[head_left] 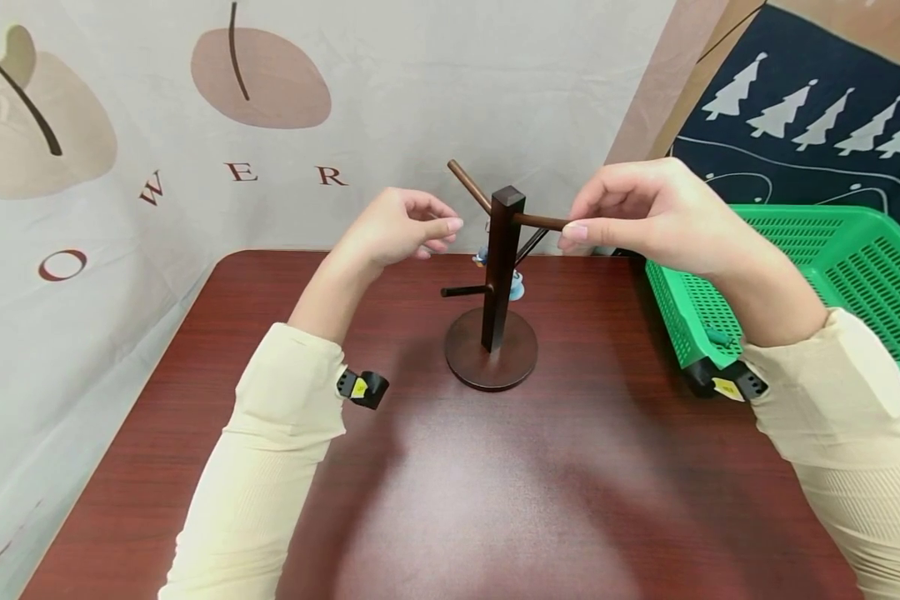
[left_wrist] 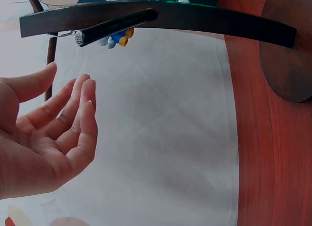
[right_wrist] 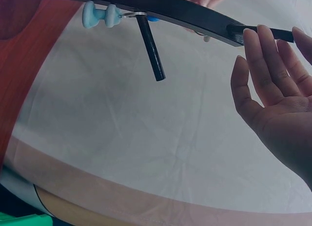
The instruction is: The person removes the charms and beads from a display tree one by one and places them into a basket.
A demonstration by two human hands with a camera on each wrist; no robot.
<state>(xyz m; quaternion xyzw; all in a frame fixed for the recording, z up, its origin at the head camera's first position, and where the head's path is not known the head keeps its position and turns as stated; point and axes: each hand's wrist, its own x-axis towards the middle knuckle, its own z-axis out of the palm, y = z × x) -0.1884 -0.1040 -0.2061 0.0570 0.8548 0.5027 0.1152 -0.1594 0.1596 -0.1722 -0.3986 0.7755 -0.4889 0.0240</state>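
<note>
A dark brown wooden peg stand (head_left: 499, 267) with a round base stands upright on the table. My right hand (head_left: 656, 212) pinches the end of its upper right peg (head_left: 540, 222) between thumb and fingers. Left of the post, my left hand (head_left: 401, 229) hovers with loosely bent fingers, apart from the upper left peg (head_left: 468, 186); its palm (left_wrist: 53, 128) holds nothing. A light-blue keychain (right_wrist: 101, 14) hangs by its ring from a lower rear peg (right_wrist: 152, 50). Behind the post is a blue and yellow figure (left_wrist: 118, 38), partly hidden.
A green plastic basket (head_left: 671, 312) stands at the right, with a small dark green item (head_left: 717, 336) inside. The reddish-brown table (head_left: 390, 517) runs back to a printed cloth (head_left: 435, 75) behind it. A short lower peg (head_left: 465, 292) points left from the post.
</note>
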